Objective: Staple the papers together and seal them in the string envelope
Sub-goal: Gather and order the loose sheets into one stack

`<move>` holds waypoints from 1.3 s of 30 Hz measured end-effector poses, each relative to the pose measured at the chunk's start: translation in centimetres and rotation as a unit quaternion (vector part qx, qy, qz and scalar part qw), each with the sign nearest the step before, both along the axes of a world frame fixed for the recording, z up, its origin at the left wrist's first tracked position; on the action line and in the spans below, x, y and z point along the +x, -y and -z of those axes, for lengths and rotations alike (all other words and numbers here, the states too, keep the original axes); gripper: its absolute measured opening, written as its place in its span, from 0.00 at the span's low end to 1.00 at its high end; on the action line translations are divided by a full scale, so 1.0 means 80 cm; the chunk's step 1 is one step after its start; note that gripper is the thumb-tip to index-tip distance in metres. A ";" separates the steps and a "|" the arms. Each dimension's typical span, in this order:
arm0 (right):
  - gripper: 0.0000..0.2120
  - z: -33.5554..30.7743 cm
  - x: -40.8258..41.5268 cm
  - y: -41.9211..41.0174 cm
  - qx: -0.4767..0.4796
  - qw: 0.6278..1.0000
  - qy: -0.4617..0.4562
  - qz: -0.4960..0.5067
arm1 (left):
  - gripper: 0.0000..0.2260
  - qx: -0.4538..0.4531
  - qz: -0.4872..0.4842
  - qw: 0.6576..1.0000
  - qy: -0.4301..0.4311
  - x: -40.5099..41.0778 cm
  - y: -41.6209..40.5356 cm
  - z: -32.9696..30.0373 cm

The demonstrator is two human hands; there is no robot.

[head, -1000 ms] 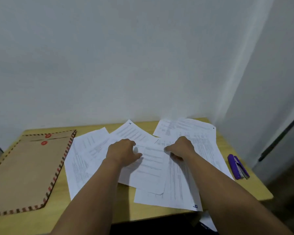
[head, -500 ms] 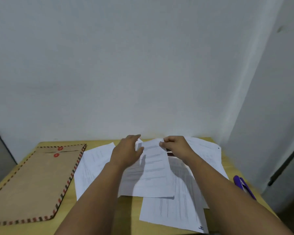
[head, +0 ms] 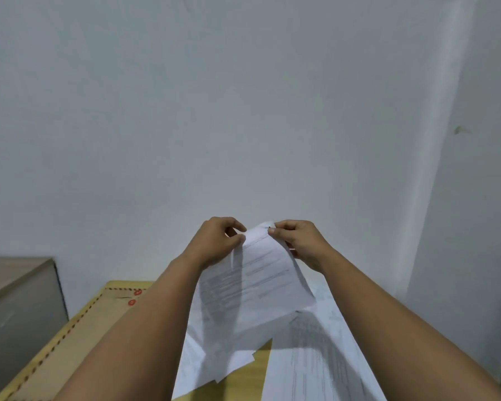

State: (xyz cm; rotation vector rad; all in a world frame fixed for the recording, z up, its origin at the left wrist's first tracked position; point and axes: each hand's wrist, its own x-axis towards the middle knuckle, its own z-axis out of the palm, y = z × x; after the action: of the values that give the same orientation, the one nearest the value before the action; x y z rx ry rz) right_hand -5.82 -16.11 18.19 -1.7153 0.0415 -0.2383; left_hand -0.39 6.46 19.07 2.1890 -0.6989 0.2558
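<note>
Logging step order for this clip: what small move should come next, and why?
Probably square up the lifted sheets: both the left hand and right hand pinch their top edge, yet the lower edges fan out unevenly.

Lifted off the table (head: 261,353) — a sheaf of printed papers (head: 252,287), a second ago spread flat under both palms. Now pinched at the top edge, left hand (head: 214,241) at one corner and right hand (head: 297,241) at the other, lower part hanging and curling toward the sheets below. Raised well up against the wall, both hands. Camera tilted upward too — stapler gone from view, envelope (head: 78,337) slid down to the lower left corner. Possibly two or three sheets in the pinch.
</note>
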 end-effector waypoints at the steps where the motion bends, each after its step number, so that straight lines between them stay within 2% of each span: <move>1: 0.10 -0.004 0.001 -0.006 0.003 1.000 0.006 0.001 | 0.07 0.001 -0.002 1.000 0.003 -0.002 -0.006 -0.008; 4: 0.13 -0.004 0.005 -0.020 0.018 1.000 0.021 0.010 | 0.08 0.001 -0.017 1.000 0.004 -0.001 -0.024 -0.021; 9: 0.10 0.027 0.020 -0.042 0.047 0.999 0.024 0.014 | 0.10 0.015 -0.033 0.999 -0.032 0.009 -0.047 -0.007; 17: 0.09 0.120 0.075 -0.058 0.068 0.996 -0.041 0.029 | 0.09 0.024 -0.036 0.992 -0.121 0.051 -0.059 0.092; 22: 0.10 0.191 0.120 -0.039 -0.041 0.985 -0.161 0.042 | 0.09 0.029 -0.058 0.983 -0.170 0.088 -0.053 0.176; 26: 0.15 0.242 0.162 -0.004 -0.230 0.951 -0.189 0.079 | 0.10 0.017 -0.063 0.977 -0.202 0.112 -0.053 0.224; 29: 0.21 0.265 0.194 0.018 -0.300 0.927 -0.209 0.085 | 0.10 0.004 -0.069 0.974 -0.218 0.142 -0.050 0.253; 34: 0.29 0.283 0.228 0.025 -0.341 0.910 -0.218 0.094 | 0.09 -0.015 -0.062 0.970 -0.233 0.173 -0.044 0.276; 39: 0.27 0.291 0.255 0.020 -0.379 0.889 -0.230 0.113 | 0.10 -0.022 -0.060 0.970 -0.234 0.188 -0.045 0.287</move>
State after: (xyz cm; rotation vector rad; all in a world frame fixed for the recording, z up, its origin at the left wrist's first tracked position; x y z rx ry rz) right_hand 14.57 -17.72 -5.06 -2.5234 0.5657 0.0011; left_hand 14.61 10.05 -3.85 2.1382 -0.2950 -0.1820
